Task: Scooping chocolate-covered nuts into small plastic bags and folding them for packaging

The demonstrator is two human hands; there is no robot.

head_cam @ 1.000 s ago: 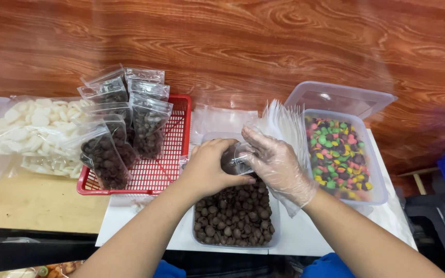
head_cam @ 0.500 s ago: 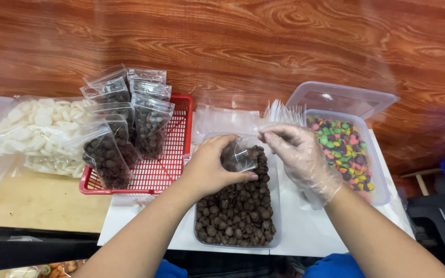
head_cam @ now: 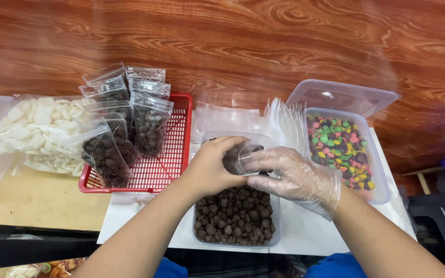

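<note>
My left hand (head_cam: 213, 166) is bare and grips a small clear bag (head_cam: 239, 156) partly filled with brown chocolate balls, held over a clear tub (head_cam: 273, 238) full of the same brown balls. My right hand (head_cam: 295, 176) wears a clear plastic glove and holds the bag's open top from the right side. Both hands meet at the bag above the tub's far end.
A red mesh tray (head_cam: 156, 170) at left carries several filled, sealed bags (head_cam: 130, 119). A large bag of white pieces (head_cam: 32, 131) lies further left. A stack of empty clear bags (head_cam: 284, 123) and a tub of coloured candies (head_cam: 342, 150) with its lid (head_cam: 343, 97) stand at right.
My gloved right hand came away toward the stack of empty bags, then returned to the small bag. The left hand stayed on the bag over the tub.
</note>
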